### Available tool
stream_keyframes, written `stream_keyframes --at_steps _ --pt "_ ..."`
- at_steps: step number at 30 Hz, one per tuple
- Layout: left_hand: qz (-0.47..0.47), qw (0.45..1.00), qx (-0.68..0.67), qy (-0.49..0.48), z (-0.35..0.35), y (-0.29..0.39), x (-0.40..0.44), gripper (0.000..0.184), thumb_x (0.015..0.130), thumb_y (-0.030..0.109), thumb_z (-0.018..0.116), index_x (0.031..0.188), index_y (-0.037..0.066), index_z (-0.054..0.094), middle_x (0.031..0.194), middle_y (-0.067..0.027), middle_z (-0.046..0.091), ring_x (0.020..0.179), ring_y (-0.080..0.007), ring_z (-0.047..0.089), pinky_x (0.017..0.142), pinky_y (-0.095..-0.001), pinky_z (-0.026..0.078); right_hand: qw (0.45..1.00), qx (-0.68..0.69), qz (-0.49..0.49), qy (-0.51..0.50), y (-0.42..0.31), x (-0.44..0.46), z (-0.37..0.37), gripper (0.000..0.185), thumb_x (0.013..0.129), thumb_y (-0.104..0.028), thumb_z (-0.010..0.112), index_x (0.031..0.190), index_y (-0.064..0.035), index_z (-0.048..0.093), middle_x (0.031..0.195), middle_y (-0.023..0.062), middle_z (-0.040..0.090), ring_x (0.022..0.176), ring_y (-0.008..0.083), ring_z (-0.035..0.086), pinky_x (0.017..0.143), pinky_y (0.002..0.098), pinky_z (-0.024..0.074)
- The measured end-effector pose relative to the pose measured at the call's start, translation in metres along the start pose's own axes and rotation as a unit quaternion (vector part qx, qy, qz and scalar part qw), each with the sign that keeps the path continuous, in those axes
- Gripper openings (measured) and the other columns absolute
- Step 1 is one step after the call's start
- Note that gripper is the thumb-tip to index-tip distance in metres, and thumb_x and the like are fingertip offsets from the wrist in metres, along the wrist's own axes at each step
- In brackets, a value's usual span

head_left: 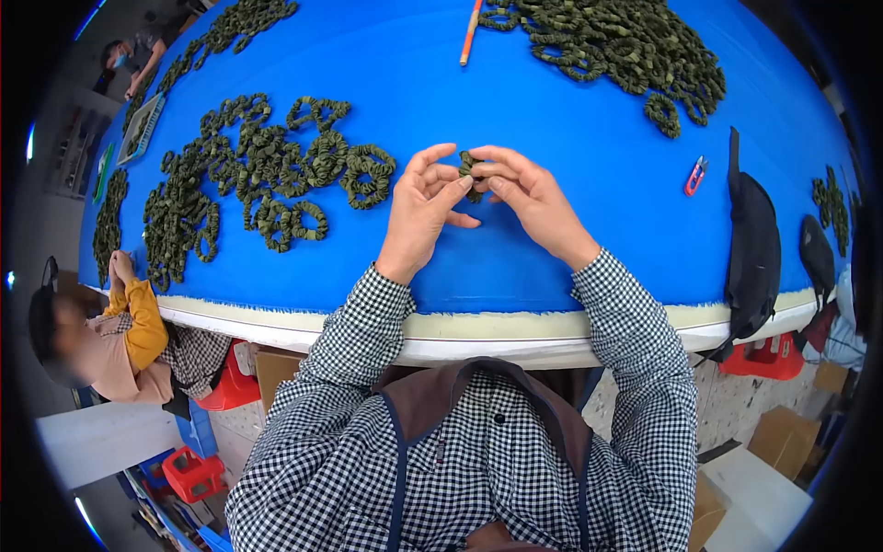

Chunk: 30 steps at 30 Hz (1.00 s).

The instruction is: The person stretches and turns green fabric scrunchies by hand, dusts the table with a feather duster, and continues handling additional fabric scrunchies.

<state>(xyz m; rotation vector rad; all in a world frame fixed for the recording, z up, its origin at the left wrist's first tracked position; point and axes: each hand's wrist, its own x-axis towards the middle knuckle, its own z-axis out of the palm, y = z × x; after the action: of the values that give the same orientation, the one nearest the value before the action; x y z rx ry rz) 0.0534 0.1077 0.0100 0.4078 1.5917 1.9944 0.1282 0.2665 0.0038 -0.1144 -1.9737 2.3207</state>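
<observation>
A dark green scrunchie [466, 166] is held up between my two hands, above the blue tabletop [497, 267]. My left hand [418, 210] pinches its left side with thumb and fingers, one finger stretched out below. On the other side, my right hand [535, 204] grips it between thumb and curled fingers. The fingers cover much of the scrunchie. Left of my hands lies a loose heap of similar scrunchies [267, 152], the closest one just beside my left hand.
A bigger scrunchie pile [625, 46] lies at the far right, near an orange stick [471, 35]. Pink-handled thread snips [695, 177] and a black bag [752, 248] are to the right. A person in yellow sleeves [143, 317] sits at left; another person is beyond a tray [140, 129].
</observation>
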Motion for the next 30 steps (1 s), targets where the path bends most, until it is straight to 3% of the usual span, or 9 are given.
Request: stream_keyframes --at_steps 3,8,12,18,22,27,30 --pt "-0.021 0.999 -0.039 -0.003 -0.005 -0.001 0.0 0.044 0.09 0.006 0.058 0.13 0.003 0.042 0.097 -0.0107 0.058 0.081 -0.0154 0.061 0.057 -0.0243 0.058 0.998 -0.057 -0.025 0.013 0.007 0.0 0.001 0.031 0.096 -0.009 0.051 0.126 -0.0072 0.054 0.11 0.0058 0.062 0.095 0.0119 0.058 0.085 0.0241 0.0462" --pt "-0.041 0.983 -0.155 -0.084 -0.002 0.0 0.005 0.047 0.088 0.004 0.056 0.133 0.002 0.041 0.09 -0.0094 0.059 0.08 -0.0172 0.062 0.052 -0.0237 0.055 0.952 -0.251 -0.147 0.101 0.006 0.001 -0.009 0.027 0.094 -0.007 0.053 0.12 -0.0036 0.058 0.097 0.0053 0.064 0.09 0.0124 0.059 0.084 0.0247 0.0466" --pt "-0.092 0.975 -0.194 -0.058 0.009 0.003 0.001 0.043 0.092 0.007 0.051 0.133 0.002 0.04 0.074 -0.0053 0.055 0.064 -0.0126 0.058 0.041 -0.0178 0.044 1.0 -0.019 0.0 0.004 0.016 -0.003 -0.009 0.017 0.094 -0.014 0.056 0.106 -0.0065 0.064 0.081 0.0007 0.062 0.075 0.0089 0.054 0.073 0.0217 0.0445" --pt "-0.132 0.923 -0.301 -0.201 -0.01 0.0 0.004 0.039 0.096 0.015 0.047 0.133 0.001 0.042 0.06 -0.0001 0.047 0.049 -0.0069 0.045 0.035 -0.0148 0.028 0.999 0.021 0.036 -0.031 0.009 -0.01 -0.004 0.016 0.096 -0.014 0.052 0.103 -0.0039 0.062 0.082 0.0035 0.058 0.082 0.0108 0.054 0.079 0.0241 0.0434" --pt "-0.128 0.974 -0.117 -0.149 -0.011 -0.001 0.002 0.037 0.099 0.021 0.046 0.131 0.002 0.046 0.054 0.0038 0.04 0.042 -0.0033 0.03 0.034 -0.0149 0.018 0.987 0.16 0.033 0.009 0.016 -0.013 0.005 0.016 0.097 -0.018 0.051 0.099 -0.0056 0.062 0.083 0.0034 0.058 0.08 0.0104 0.052 0.078 0.0232 0.0412" --pt "-0.16 0.94 -0.223 -0.203 -0.02 -0.006 0.007 0.039 0.1 0.023 0.045 0.132 0.001 0.046 0.057 0.0007 0.046 0.044 -0.0066 0.043 0.034 -0.0155 0.024 0.97 0.239 0.041 0.029 0.012 -0.013 0.001 0.016 0.097 -0.019 0.052 0.097 -0.0054 0.062 0.083 0.0031 0.058 0.079 0.0107 0.052 0.078 0.023 0.0409" --pt "-0.174 0.94 -0.227 -0.186 -0.012 0.002 0.004 0.04 0.101 0.021 0.043 0.135 0.0 0.043 0.061 -0.0026 0.05 0.049 -0.0112 0.05 0.035 -0.0168 0.03 0.976 0.213 0.049 0.022 0.011 -0.012 -0.004 0.016 0.096 -0.019 0.053 0.097 -0.0057 0.062 0.083 0.0029 0.058 0.079 0.0108 0.051 0.078 0.0232 0.0409"
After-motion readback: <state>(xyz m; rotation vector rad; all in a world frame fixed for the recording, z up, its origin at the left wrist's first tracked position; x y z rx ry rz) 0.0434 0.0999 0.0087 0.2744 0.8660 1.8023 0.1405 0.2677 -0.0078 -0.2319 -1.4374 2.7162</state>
